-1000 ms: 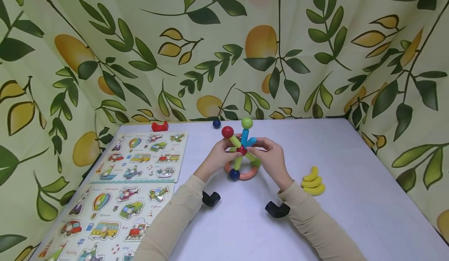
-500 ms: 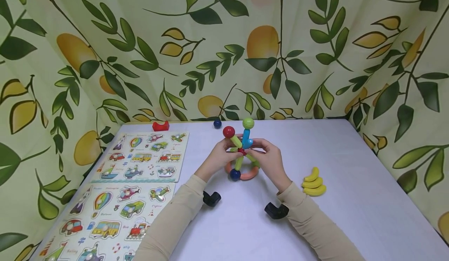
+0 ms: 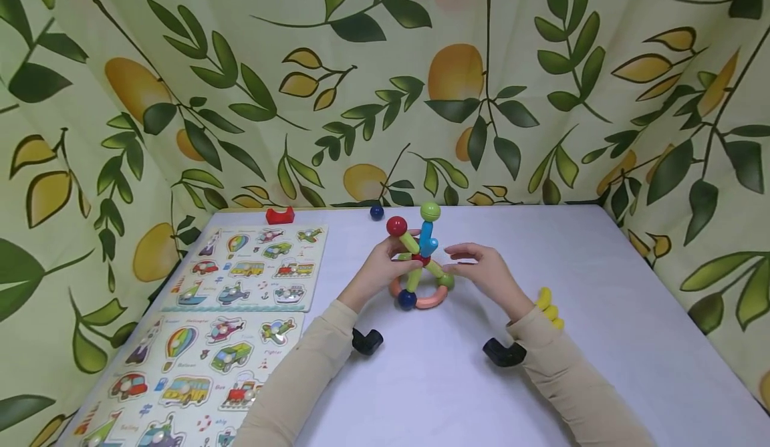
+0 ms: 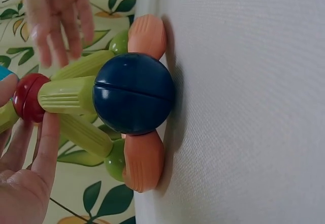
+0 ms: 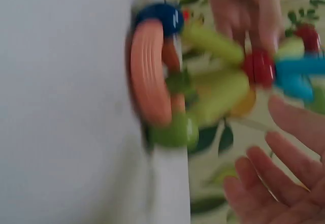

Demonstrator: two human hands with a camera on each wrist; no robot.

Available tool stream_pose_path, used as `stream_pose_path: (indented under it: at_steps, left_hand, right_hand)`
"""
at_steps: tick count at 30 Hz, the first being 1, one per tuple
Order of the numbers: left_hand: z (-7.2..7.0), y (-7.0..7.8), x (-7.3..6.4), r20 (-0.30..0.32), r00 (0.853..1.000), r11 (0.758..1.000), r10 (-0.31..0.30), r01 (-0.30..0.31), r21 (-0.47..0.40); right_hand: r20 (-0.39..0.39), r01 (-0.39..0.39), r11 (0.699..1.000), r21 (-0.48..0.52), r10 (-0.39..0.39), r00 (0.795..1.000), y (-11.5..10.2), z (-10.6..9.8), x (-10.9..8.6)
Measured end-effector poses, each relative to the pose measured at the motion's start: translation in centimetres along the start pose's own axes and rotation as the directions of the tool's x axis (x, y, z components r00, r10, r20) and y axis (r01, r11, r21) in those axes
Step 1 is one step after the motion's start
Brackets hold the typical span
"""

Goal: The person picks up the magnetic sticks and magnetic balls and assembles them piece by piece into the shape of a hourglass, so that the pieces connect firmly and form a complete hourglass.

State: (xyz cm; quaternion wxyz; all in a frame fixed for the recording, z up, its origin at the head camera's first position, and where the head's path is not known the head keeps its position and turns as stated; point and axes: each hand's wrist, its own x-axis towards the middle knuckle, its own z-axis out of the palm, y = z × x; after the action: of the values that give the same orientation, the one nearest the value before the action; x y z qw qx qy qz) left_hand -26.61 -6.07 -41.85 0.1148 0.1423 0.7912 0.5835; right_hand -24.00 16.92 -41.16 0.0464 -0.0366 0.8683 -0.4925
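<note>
A stick-and-ball building toy stands on the table. Its base is a ring of orange curved sticks with a dark blue ball and green balls. Light green sticks slope up to a central red ball. Above it rise blue sticks with a green ball on top, and a slanted stick with another red ball. My left hand pinches the toy around the central ball, thumb in front. Apart from the toy, on its right, my right hand has its fingers spread.
Two picture puzzle boards lie on the left. At the back edge are a red notched block and a loose dark blue ball. Yellow toy bananas lie partly behind the right forearm. A patterned curtain encloses the table.
My right hand has let go of the toy's middle and moved off to the right, its fingers opening. The forked blue stick has turned slightly; my left hand keeps its hold.
</note>
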Motion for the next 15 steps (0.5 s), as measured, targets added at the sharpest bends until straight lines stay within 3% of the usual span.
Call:
stream_pose_path:
  at_steps: [7, 11, 15]
  left_hand:
    - [0.2, 0.0, 0.2, -0.013, 1.000, 1.000, -0.020, 0.020, 0.008]
    - [0.1, -0.1, 0.2, -0.016, 0.999, 0.999, -0.039, 0.039, 0.008]
    - [0.1, 0.0, 0.3, -0.014, 0.999, 0.999, -0.047, 0.047, 0.009]
  right_hand:
    - [0.146, -0.082, 0.960, -0.269, 0.125, 0.981, 4.3, -8.3, -1.8]
    - [0.201, -0.103, 0.955, -0.278, 0.162, 0.966, 7.1, -11.8, -3.3]
    - [0.237, -0.081, 0.958, -0.275, 0.149, 0.960, 8.9, -12.9, -4.3]
